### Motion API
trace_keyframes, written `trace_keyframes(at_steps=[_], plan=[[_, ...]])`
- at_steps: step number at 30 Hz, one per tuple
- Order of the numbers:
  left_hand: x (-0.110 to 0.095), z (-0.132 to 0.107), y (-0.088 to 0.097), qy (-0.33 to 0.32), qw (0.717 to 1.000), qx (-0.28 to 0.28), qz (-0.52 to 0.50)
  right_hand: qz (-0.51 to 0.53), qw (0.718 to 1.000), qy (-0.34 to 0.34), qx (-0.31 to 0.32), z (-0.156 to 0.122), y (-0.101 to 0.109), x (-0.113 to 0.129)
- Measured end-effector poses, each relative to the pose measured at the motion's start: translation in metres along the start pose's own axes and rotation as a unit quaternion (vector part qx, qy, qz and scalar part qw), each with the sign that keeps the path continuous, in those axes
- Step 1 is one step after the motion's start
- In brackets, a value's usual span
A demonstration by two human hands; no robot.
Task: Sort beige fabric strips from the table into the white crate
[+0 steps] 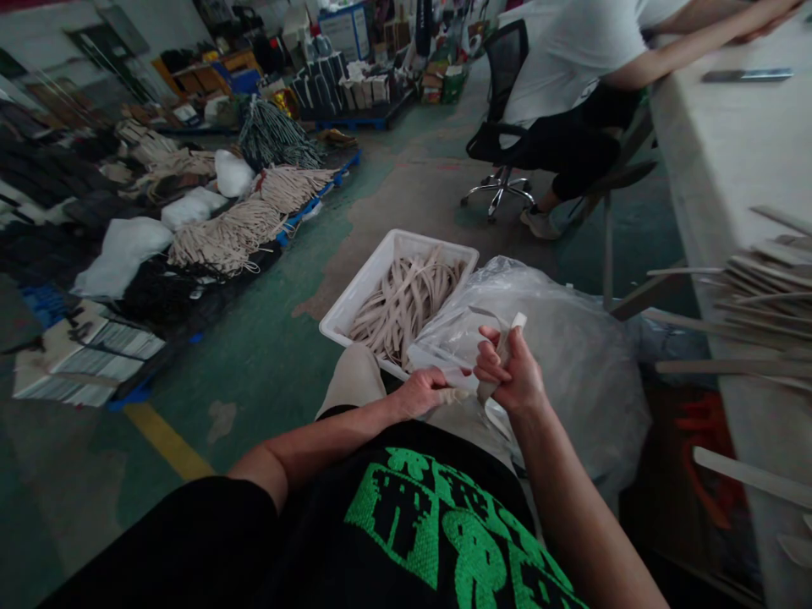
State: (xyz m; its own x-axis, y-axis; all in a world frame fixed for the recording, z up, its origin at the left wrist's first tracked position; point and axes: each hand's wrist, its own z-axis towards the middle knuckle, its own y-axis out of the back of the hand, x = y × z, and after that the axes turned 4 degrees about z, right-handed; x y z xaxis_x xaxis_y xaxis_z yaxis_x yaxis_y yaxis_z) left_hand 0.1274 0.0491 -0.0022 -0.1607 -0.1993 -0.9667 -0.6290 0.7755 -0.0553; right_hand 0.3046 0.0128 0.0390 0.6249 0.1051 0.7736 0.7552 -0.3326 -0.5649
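My right hand (517, 376) is closed around a flat beige strap (504, 347), with one end standing up past the thumb and a loop hanging below the fingers. Just to its left, over my lap, my left hand (419, 394) has its fingers pinched together. A pale bit shows at those fingertips, too blurred to name. Beyond my knees a white plastic bin (355, 296) holds a tangled heap of similar beige straps (406, 304). A large clear plastic bag (564, 364) bulges beside the bin, behind my right hand.
At right, a pale table (716, 178) bears a pile of strap lengths (774, 296), some jutting over its edge. Another person (564, 68) sits there on a wheeled chair (501, 144). Bundled cords (234, 228) and white bags (127, 249) lie on pallets at left.
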Motion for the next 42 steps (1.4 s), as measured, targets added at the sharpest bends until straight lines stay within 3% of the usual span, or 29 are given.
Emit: trace_keyframes(at_steps=[3, 6, 13, 16, 20, 22, 27, 31, 34, 37, 42], plan=[[0.004, 0.004, -0.012, 0.000, 0.997, 0.067, 0.028, -0.018, 1.000, 0.006, -0.002, 0.000, -0.006, 0.000], [0.008, 0.005, -0.020, 0.011, 0.997, 0.079, 0.008, -0.031, 0.999, 0.012, 0.005, -0.003, -0.006, -0.005], [-0.002, -0.002, -0.015, -0.003, 1.000, 0.002, -0.023, -0.031, 0.993, -0.045, 0.100, -0.017, 0.010, -0.031], [0.003, -0.006, -0.006, 0.005, 0.999, -0.034, -0.019, -0.030, 0.996, -0.038, 0.076, -0.016, 0.013, -0.038], [0.007, -0.008, 0.010, 0.032, 0.981, -0.178, -0.073, -0.062, 0.998, 0.005, -0.002, -0.010, 0.014, -0.040], [0.002, -0.007, 0.017, 0.032, 0.966, -0.213, -0.143, -0.091, 0.995, 0.015, -0.023, -0.010, 0.014, -0.040], [-0.015, 0.000, 0.023, 0.048, 0.918, -0.239, -0.312, -0.165, 0.986, 0.005, -0.010, -0.020, 0.018, -0.046], [-0.017, 0.003, 0.023, 0.066, 0.897, -0.239, -0.365, -0.191, 0.981, -0.014, 0.009, -0.034, 0.020, -0.049], [-0.015, 0.002, 0.020, 0.060, 0.902, -0.247, -0.348, -0.226, 0.974, -0.022, -0.005, -0.041, 0.013, -0.048], [-0.015, 0.001, 0.015, 0.022, 0.931, -0.241, -0.272, -0.198, 0.979, 0.007, -0.054, -0.039, 0.002, -0.048], [-0.013, -0.001, 0.008, -0.003, 0.950, -0.223, -0.220, -0.235, 0.971, 0.028, -0.032, -0.024, -0.009, -0.053]])
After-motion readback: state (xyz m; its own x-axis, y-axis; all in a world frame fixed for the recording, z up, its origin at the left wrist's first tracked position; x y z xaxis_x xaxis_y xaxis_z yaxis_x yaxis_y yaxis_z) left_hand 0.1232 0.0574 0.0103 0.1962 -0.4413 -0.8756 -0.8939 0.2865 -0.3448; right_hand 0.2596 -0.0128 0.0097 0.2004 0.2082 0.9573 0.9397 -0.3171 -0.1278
